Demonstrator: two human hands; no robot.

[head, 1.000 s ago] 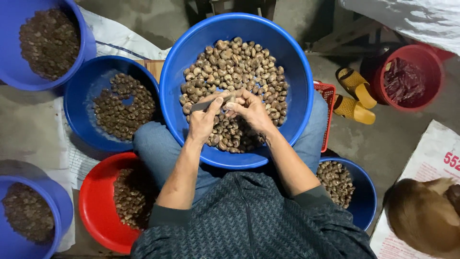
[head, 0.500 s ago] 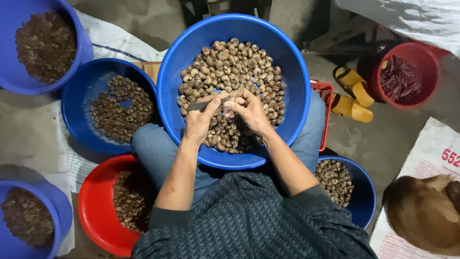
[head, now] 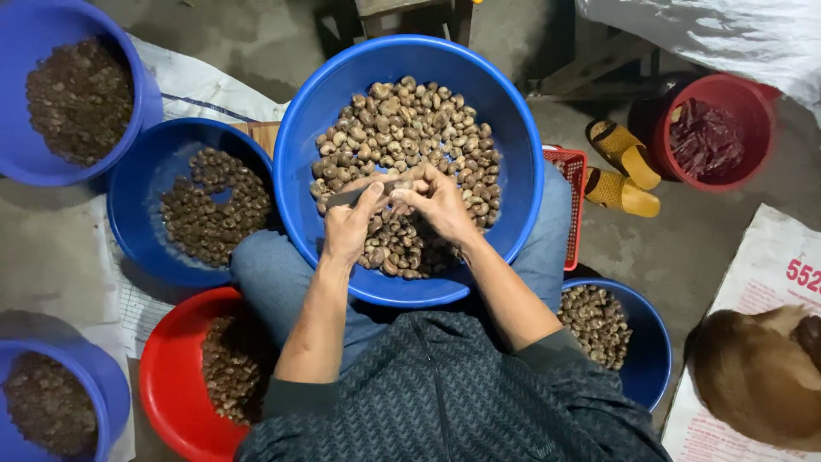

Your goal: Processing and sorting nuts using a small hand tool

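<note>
Closest to the camera, the person's dark patterned jacket (head: 445, 402) fills the lower edge, with both bare forearms reaching forward over jeans-clad knees. Just left of the lap sits a red basin (head: 171, 385) of brown nuts, and low on the right a small blue bowl (head: 637, 359) holds paler ones. A furry brown animal (head: 757, 376) lies at the far right on a printed sack (head: 770, 282).

On the lap rests the large blue basin (head: 513, 171), heaped with pale brown nuts (head: 419, 120). Both hands meet above the near part of that heap. The left hand (head: 346, 227) is closed around a small knife (head: 352, 195), thumb pressed along it, the grey blade pointing left. The right hand (head: 440, 201) has its fingers curled together, pinching a single nut (head: 400, 190) against the knife; the nut is mostly hidden by the fingertips.

Left of the big basin is a medium blue basin (head: 137, 197) with a thin layer of darker nuts, and two blue buckets stand beyond and below it, one at the upper left (head: 145, 94) and one at the lower left (head: 107, 376), both holding dark material. A red slotted basket (head: 569, 162) peeks out behind the right knee. Farther off on the concrete floor lie a pair of yellow sandals (head: 624, 175) and a red bucket (head: 753, 111) with dark red contents.
</note>
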